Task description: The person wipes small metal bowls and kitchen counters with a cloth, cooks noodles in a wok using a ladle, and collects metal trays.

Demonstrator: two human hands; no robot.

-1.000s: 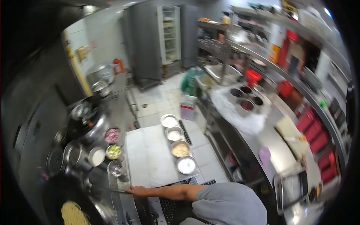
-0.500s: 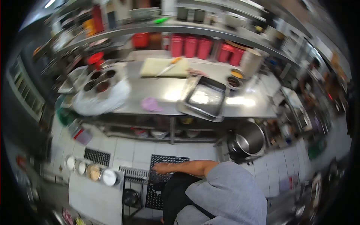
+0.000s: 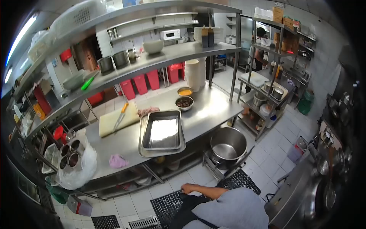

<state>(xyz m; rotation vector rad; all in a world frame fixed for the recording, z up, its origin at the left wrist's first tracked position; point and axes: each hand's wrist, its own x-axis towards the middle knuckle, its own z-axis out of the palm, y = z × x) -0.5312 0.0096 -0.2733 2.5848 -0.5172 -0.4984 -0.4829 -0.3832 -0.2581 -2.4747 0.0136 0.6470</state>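
Observation:
My right hand (image 3: 187, 188) hangs low in front of my black apron (image 3: 187, 210), over the white floor tiles. Its fingers look curled in, and I see nothing in them. My left hand is out of view. Beyond the hand, on the steel worktable (image 3: 213, 105), lies a dark metal baking pan (image 3: 163, 131) on a larger tray. Behind it are a bowl of dark pieces (image 3: 184, 103) and a bowl of orange-yellow contents (image 3: 185, 91). A knife (image 3: 122, 114) with an orange handle rests on a pale cutting board (image 3: 110, 124), beside pinkish meat (image 3: 148, 110).
A large steel pot (image 3: 228, 144) stands low to the right of the table. Black perforated mats (image 3: 166, 208) cover part of the floor. A purple cloth (image 3: 118, 161) lies near the table edge. Another person (image 3: 259, 57) stands at the back right. Pans line the right side.
My view has swung right and lifted, bringing the right-hand shelves and the other person into clearer sight. My right hand stays low near the apron, its fingers still curled.

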